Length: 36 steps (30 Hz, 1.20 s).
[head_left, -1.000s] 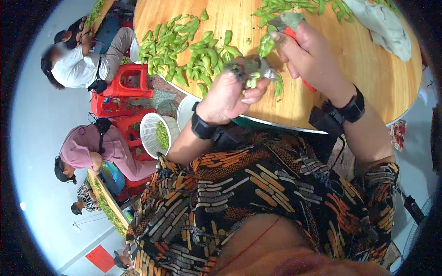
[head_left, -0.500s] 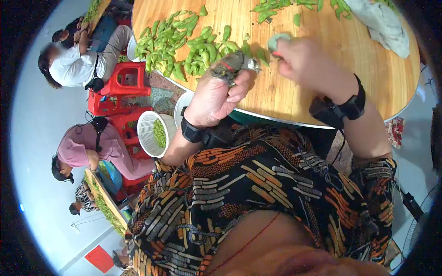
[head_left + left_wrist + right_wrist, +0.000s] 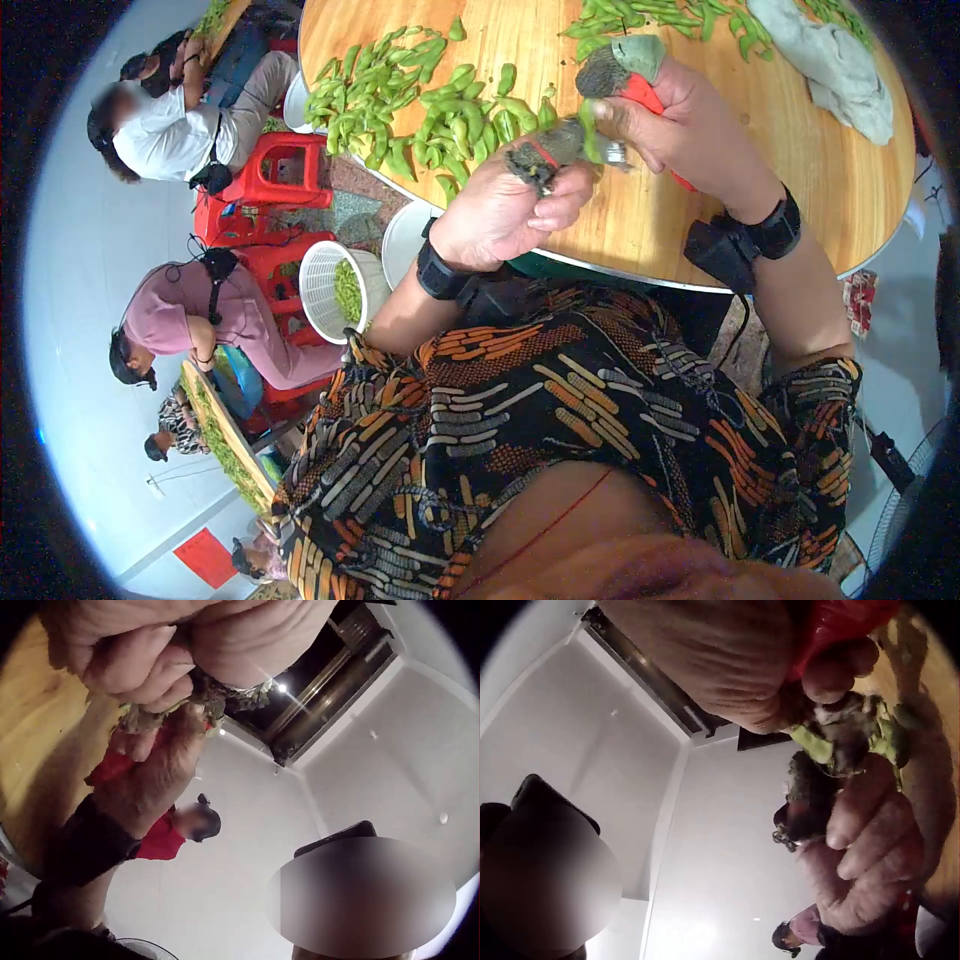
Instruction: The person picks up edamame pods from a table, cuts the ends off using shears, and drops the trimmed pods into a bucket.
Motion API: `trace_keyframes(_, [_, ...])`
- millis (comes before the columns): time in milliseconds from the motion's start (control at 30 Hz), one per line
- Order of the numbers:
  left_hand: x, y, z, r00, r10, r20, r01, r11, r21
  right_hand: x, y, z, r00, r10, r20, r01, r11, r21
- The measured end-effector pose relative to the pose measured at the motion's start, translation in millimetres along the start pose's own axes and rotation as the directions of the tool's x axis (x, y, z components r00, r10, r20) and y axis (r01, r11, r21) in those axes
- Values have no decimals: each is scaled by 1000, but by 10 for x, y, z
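Observation:
My left hand point(image 3: 505, 215) is curled at the table's near edge, a grey wrap point(image 3: 560, 142) with a red band and a silvery tip on one digit. Whether anything lies inside its curled fingers is hidden. My right hand point(image 3: 705, 130), beside it, wears pale green and dark grey coverings and has a narrow red item point(image 3: 643, 93) along it. Its thumb and fingers pinch a green pod point(image 3: 590, 132) against the left hand's wrap. In the right wrist view the pod point(image 3: 812, 744) shows between both hands.
Piles of pods point(image 3: 370, 95) lie on the round wooden table point(image 3: 770, 205), left and far side. A grey cloth point(image 3: 835, 75) lies at the right. A white basket point(image 3: 320, 290) with green contents and red stools point(image 3: 283, 172) stand left, near seated people.
My right hand swung away from the left, then came back, and a pod is now between them. The left hand moved slightly right, its wrap now pointing toward the right hand.

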<state>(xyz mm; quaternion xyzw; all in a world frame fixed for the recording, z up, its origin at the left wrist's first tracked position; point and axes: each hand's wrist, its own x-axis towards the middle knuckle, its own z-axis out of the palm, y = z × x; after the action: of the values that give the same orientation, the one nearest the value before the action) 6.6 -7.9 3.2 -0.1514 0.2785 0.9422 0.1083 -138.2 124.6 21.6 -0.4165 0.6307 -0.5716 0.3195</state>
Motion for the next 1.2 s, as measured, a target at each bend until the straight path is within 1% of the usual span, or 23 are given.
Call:
trace_keyframes(100, [-28, 27, -61, 999, 50, 0, -49, 995, -90, 44, 105, -34, 1000, 28, -6, -28, 992, -125])
trace_keyframes(133, [-58, 62, -118, 999, 51, 0, -51, 995, -89, 91, 261, -60, 980, -173, -101, 129, 932, -338])
trace_keyframes(167, [-97, 127, -145, 996, 90, -20, -90, 996, 3, 127, 278, -53, 913, -381, -148, 246, 801, -546])
trace_keyframes(200, [-114, 166, -135, 991, 129, -36, -125, 988, 95, 111, 254, -69, 912, -382, -147, 247, 799, -548])
trace_keyframes(233, [-105, 151, -88, 954, 182, -237, -195, 980, -33, 74, 197, -89, 940, -329, -83, 207, 750, -629])
trace_keyframes(267, [-120, 162, -129, 955, 183, -234, -196, 980, -33, 47, 139, -83, 964, -266, -25, 172, 689, -704])
trace_keyframes(300, [-150, 179, -205, 968, 155, -195, -177, 979, -97, 30, 155, -44, 964, -267, -24, 172, 687, -706])
trace_keyframes(333, [-163, 187, -245, 979, 132, -154, -156, 974, -161, 16, 207, 16, 947, -320, 38, 237, 609, -757])
trace_keyframes(367, [-163, 178, -210, 966, 155, -207, -193, 965, -176, 8, 243, 70, 925, -366, 105, 298, 525, -797])
trace_keyframes(400, [-156, 165, -221, 966, 157, -204, -194, 965, -177, 10, 241, 119, 925, -365, 107, 299, 522, -799])
trace_keyframes(467, [-137, 142, -245, 975, 148, -164, -185, 952, -245, 23, 230, 195, 934, -319, 164, 291, 408, -865])
trace_keyframes(600, [-147, 120, -105, 968, 190, -165, -220, 957, -187, 57, 292, 50, 880, -435, 192, 381, 404, -832])
trace_keyframes(667, [-162, 102, -172, 958, 224, -181, -267, 927, -265, 61, 237, -20, 955, -296, 33, 183, 496, -849])
trace_keyframes(700, [-178, 125, -200, 974, 225, -41, -228, 942, -245, 75, 227, -37, 952, -306, 24, 177, 481, -859])
trace_keyframes(767, [-220, 124, -194, 973, 218, -78, -232, 931, -282, 119, 241, 15, 971, -191, -146, 42, 732, -680])
trace_keyframes(800, [-242, 115, -162, 967, 233, -102, -253, 929, -272, 130, 254, 83, 969, -198, -150, 42, 725, -687])
trace_keyframes(867, [-245, 92, -83, 950, 269, -158, -301, 923, -241, 143, 268, 194, 988, -152, 29, 137, 774, -618])
trace_keyframes(933, [-229, 103, -90, 930, 299, -216, -343, 914, -214, 153, 248, 111, 973, -226, 43, 202, 755, -624])
trace_keyframes(1000, [-198, 149, -218, 917, 304, -258, -358, 913, -197, 224, 251, -140, 968, -140, -210, -51, 706, -706])
trace_keyframes(1033, [-196, 180, -280, 932, 275, -235, -337, 897, -287, 240, 265, -280, 968, -139, -210, -54, 699, -713])
trace_keyframes(1100, [-196, 225, -370, 925, 301, -231, -359, 890, -282, 264, 261, -496, 919, -128, -372, -242, 562, -791])
trace_keyframes(1133, [-188, 243, -387, 916, 324, -234, -382, 884, -270, 269, 272, -518, 917, -132, -376, -244, 559, -792])
trace_keyframes(1200, [-181, 251, -366, 913, 336, -230, -394, 874, -286, 262, 270, -516, 951, -162, -262, -195, 343, -919])
